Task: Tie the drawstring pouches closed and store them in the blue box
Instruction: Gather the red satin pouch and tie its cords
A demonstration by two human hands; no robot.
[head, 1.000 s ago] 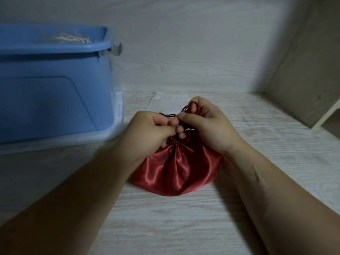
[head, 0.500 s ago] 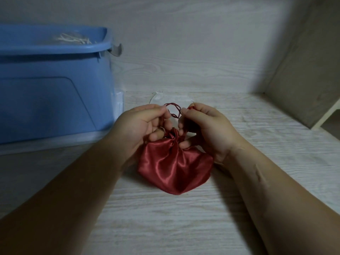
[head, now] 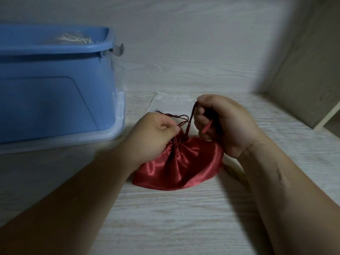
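A shiny red satin pouch (head: 180, 166) lies on the pale wood surface, its mouth gathered tight. My left hand (head: 152, 137) pinches the dark red drawstring (head: 176, 116) at the gathered neck. My right hand (head: 224, 124) is fisted around another length of the cord, pulled up and to the right. The blue box (head: 55, 89) stands at the left, with pale cords showing over its rim. A white pouch (head: 171, 101) lies flat behind my hands, partly hidden.
The blue box rests on a clear plastic lid (head: 114, 133) at its base. A wood-grain back wall (head: 184, 52) closes the space behind, and a side panel (head: 309, 80) closes it on the right.
My hands have drawn apart. The right hand rose and moved right, pulling the cord taut, while the left stays at the neck. The pouch has flattened and shifted slightly.
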